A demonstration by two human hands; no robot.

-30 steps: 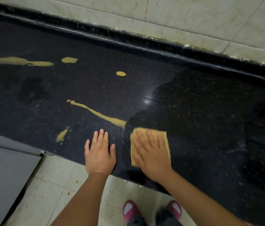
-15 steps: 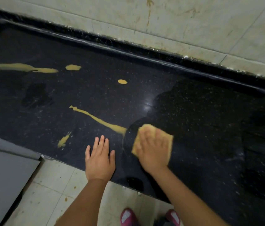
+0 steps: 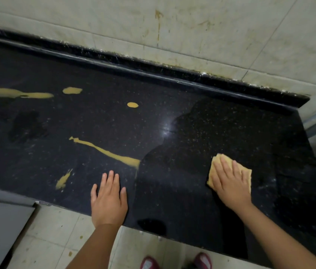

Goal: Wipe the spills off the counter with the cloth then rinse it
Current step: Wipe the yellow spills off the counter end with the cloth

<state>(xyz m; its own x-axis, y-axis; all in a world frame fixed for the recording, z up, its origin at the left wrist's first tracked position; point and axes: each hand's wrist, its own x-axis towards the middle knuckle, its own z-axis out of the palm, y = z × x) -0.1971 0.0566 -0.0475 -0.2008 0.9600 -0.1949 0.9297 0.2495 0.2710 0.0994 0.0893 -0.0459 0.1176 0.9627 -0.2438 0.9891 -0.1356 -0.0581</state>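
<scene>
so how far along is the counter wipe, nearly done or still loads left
Not nearly done. The right part of the counter looks wet and shows no yellow, so it seems wiped. In hand: the right hand presses the cloth flat there, while the left hand rests flat near the front edge. Left: the long streak, a small smear, a round drop, a blob and a far-left streak. Then rinsing.

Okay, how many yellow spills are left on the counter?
5: long streak far left, blob beside it, small dot mid-counter, diagonal streak centre, splash near front edge. Cloth may hide more.
</scene>
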